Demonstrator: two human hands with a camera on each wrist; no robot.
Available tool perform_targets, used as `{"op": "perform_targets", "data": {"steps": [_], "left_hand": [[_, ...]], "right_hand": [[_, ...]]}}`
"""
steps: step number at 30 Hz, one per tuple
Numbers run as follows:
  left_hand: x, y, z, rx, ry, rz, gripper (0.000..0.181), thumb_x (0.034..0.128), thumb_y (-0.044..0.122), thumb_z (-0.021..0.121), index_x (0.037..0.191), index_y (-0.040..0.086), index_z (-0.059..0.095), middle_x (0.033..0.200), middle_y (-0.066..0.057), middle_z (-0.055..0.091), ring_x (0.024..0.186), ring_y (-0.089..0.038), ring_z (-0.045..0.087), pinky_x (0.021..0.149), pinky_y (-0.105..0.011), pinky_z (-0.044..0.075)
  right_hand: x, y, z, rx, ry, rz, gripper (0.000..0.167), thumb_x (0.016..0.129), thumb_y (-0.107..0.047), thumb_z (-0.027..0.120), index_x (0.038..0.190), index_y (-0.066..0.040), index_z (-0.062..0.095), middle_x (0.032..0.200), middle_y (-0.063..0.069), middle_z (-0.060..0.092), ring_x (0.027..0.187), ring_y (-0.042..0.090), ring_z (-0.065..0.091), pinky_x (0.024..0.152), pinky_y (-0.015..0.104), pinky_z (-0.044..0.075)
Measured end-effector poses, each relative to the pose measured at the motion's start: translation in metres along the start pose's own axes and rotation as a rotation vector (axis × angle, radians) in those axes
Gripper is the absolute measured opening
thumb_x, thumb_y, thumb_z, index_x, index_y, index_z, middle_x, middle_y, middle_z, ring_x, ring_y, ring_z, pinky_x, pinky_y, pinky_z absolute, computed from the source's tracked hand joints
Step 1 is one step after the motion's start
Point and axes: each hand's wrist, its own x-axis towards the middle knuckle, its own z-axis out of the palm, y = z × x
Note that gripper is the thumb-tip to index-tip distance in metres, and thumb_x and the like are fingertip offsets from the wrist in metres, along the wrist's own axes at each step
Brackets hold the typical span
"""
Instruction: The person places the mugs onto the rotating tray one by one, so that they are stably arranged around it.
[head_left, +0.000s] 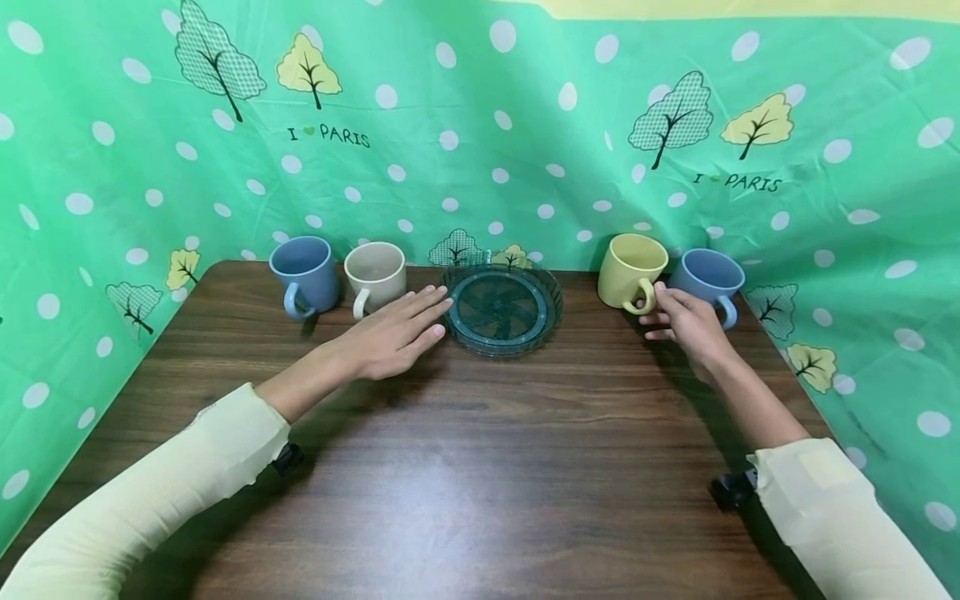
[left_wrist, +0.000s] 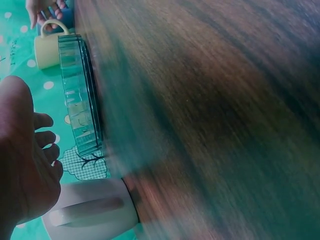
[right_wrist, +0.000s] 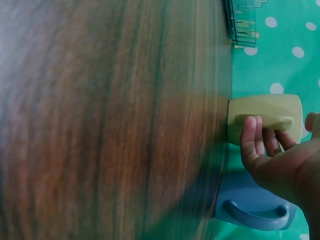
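Observation:
My left hand (head_left: 399,335) is held flat, fingers straight, between a white mug (head_left: 377,271) and a round dark-green clear glass dish (head_left: 553,321). In the left wrist view that hand (left_wrist: 25,155) is seen above the table with nothing in it. My right hand (head_left: 693,329) is at the handle of a yellow mug (head_left: 626,271). In the right wrist view its loosely bent fingers (right_wrist: 250,140) lie beside the yellow handle (right_wrist: 265,121), and the thumb stands apart from them. Whether they touch the handle is hard to tell. Close by the right hand stands a blue mug (head_left: 708,275), partly covered by it.
Another blue mug (head_left: 303,271) stands at the back left, its handle toward me. All these things line the far edge of the brown wooden table (head_left: 480,467). A green dotted cloth (head_left: 480,125) hangs behind and around the table.

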Motion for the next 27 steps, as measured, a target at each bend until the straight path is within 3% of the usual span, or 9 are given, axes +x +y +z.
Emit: {"op": "perform_targets", "data": {"steps": [7,15,27], "left_hand": [[0.0006,0.0005,0.0021,0.011,-0.025,0.008,0.064,0.1239,0.038,0.039,0.177,0.005,0.032,0.188,-0.02,0.023,0.177,-0.039,0.018,0.146,-0.057,0.017],[0.0019,-0.0014,0.0049,0.009,-0.063,0.002,0.064,0.1245,0.04,0.037,0.179,0.006,0.028,0.19,-0.017,0.019,0.179,-0.036,0.013,0.147,-0.056,0.014],[0.0017,-0.0054,0.0091,0.019,-0.104,-0.01,0.066,0.1247,0.041,0.034,0.18,0.007,0.024,0.19,-0.014,0.017,0.179,-0.035,0.012,0.147,-0.055,0.014]], "right_hand": [[0.0028,-0.0004,0.0003,0.119,-0.042,-0.001,0.056,0.12,-0.055,0.042,0.144,-0.007,0.058,0.118,-0.015,0.073,0.104,0.004,0.072,0.084,0.023,0.066],[0.0023,0.004,-0.0029,0.22,-0.109,0.016,0.057,0.12,-0.053,0.042,0.15,-0.007,0.055,0.126,-0.012,0.07,0.113,0.009,0.071,0.088,0.023,0.065],[0.0058,0.0058,-0.0008,0.271,-0.153,0.006,0.058,0.12,-0.053,0.04,0.152,-0.006,0.055,0.13,-0.01,0.069,0.118,0.011,0.068,0.093,0.023,0.064]]}}
